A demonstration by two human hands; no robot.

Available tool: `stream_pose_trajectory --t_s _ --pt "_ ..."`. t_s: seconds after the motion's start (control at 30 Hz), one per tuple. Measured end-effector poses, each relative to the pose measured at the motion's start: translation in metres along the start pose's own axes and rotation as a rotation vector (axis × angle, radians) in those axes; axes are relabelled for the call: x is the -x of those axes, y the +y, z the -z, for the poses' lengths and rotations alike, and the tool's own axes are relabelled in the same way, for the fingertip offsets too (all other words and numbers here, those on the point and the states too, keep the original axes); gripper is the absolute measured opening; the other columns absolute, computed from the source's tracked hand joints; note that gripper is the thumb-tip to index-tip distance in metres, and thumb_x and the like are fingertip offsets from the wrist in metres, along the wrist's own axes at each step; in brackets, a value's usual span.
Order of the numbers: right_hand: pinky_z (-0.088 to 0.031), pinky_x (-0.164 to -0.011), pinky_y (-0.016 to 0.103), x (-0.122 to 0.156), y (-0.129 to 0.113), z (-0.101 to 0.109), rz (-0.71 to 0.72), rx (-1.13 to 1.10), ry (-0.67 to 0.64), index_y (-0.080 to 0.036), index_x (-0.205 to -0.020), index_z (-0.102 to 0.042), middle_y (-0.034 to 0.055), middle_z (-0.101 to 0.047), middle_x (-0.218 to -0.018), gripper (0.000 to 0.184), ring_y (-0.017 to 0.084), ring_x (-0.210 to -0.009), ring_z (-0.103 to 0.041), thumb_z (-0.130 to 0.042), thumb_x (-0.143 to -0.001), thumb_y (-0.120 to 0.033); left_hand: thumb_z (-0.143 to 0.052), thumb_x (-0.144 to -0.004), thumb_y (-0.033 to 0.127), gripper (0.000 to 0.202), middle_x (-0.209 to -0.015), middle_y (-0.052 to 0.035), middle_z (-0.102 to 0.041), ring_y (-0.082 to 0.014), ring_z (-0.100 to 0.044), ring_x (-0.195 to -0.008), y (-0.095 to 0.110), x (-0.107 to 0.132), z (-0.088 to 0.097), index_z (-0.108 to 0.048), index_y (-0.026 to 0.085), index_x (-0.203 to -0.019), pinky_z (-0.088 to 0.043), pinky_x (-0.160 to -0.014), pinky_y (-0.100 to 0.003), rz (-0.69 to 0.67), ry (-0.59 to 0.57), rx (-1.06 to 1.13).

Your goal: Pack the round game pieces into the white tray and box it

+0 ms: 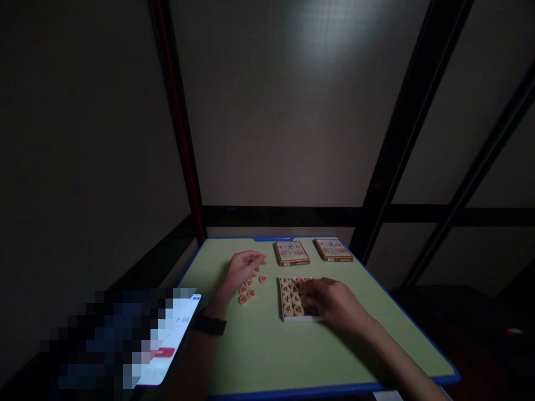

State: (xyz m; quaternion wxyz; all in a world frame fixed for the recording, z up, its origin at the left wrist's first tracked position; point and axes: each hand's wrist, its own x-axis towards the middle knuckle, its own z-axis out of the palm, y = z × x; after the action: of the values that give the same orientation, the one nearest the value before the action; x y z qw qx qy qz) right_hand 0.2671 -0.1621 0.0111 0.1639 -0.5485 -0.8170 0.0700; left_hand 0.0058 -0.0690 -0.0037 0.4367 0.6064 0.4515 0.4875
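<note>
A shallow white-edged box (301,319) holds rows of round wooden Chinese chess pieces (286,299), mostly marked in black, with red marks near the far edge. My right hand (336,303) reaches over the box's right side, its fingers bent down and closed on a Chinese chess piece among them; the fingertips are shadowed and the piece is largely hidden. To the left, several loose red-marked pieces (251,293) lie on the table. My left hand (244,266) is just behind and above them, fingers loosely extended and slightly apart, with nothing visible in it.
Two flat printed boxes (291,253) lie at the far side of the green, blue-edged table (267,356). A lit phone screen (167,351) stands at the left near edge, beside my left forearm. Dark-framed panels (276,111) rise behind the table.
</note>
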Motion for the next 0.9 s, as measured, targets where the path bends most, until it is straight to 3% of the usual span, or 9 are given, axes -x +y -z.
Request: stream_pose_trajectory --t_s 0.07,0.13,0.23,0.37,0.47,0.9 --pt "-0.043 -0.073 0.026 -0.009 -0.005 0.002 0.043 -0.006 0.015 -0.018 -0.105 -0.071 0.0094 -0.074 -0.096 0.024 0.020 -0.087 -0.066 -0.057 -0.086 -0.018 -0.070 -0.077 0.031 0.014 -0.078 -0.0067 -0.074 -0.0185 -0.066 -0.073 -0.003 -0.002 0.012 -0.073 0.017 -0.076 -0.047 -0.068 -0.026 -0.026 0.127 -0.281" --pt "-0.043 -0.075 0.025 -0.025 -0.013 0.001 0.126 0.006 0.002 -0.018 -0.103 -0.072 0.0092 -0.074 -0.096 0.023 0.020 -0.088 -0.066 -0.056 -0.086 -0.017 -0.065 -0.081 0.027 0.013 -0.080 -0.0061 -0.073 -0.0195 -0.066 -0.079 -0.008 -0.002 0.022 -0.073 0.019 -0.074 -0.045 -0.073 -0.027 -0.050 0.183 -0.632" --pt "-0.043 -0.075 0.025 -0.058 -0.031 -0.006 0.230 0.061 -0.062 -0.018 -0.095 -0.073 0.0092 -0.075 -0.094 0.020 0.020 -0.088 -0.067 -0.055 -0.086 -0.015 -0.055 -0.088 0.025 0.021 -0.090 -0.0071 -0.072 -0.0194 -0.065 -0.086 -0.019 0.000 0.028 -0.074 0.019 -0.082 -0.044 -0.078 -0.027 -0.101 0.110 -0.921" --pt "-0.046 -0.073 0.026 -0.100 -0.051 -0.023 0.266 0.188 -0.156 -0.018 -0.103 -0.072 0.0118 -0.074 -0.104 0.024 0.023 -0.092 -0.069 -0.060 -0.083 -0.020 -0.051 -0.091 0.021 0.024 -0.093 -0.0075 -0.070 -0.0188 -0.064 -0.091 -0.031 -0.001 0.024 -0.075 0.019 -0.092 -0.044 -0.082 -0.026 -0.164 -0.074 -0.899" --pt "-0.047 -0.070 0.027 -0.117 -0.057 -0.035 0.254 0.257 -0.198 -0.017 -0.104 -0.073 0.0135 -0.074 -0.105 0.025 0.024 -0.091 -0.070 -0.059 -0.083 -0.024 -0.053 -0.090 0.020 0.023 -0.092 -0.0080 -0.070 -0.0191 -0.063 -0.090 -0.035 -0.002 0.020 -0.076 0.018 -0.091 -0.045 -0.082 -0.027 -0.166 -0.135 -0.857" --pt "-0.047 -0.072 0.026 -0.125 -0.051 -0.047 0.257 0.271 -0.267 -0.015 -0.099 -0.075 0.0158 -0.075 -0.103 0.026 0.025 -0.092 -0.071 -0.053 -0.085 -0.015 -0.056 -0.088 0.021 0.021 -0.087 -0.0061 -0.070 -0.0176 -0.062 -0.087 -0.049 -0.009 0.018 -0.077 0.018 -0.087 -0.043 -0.081 -0.026 -0.146 -0.167 -0.920"
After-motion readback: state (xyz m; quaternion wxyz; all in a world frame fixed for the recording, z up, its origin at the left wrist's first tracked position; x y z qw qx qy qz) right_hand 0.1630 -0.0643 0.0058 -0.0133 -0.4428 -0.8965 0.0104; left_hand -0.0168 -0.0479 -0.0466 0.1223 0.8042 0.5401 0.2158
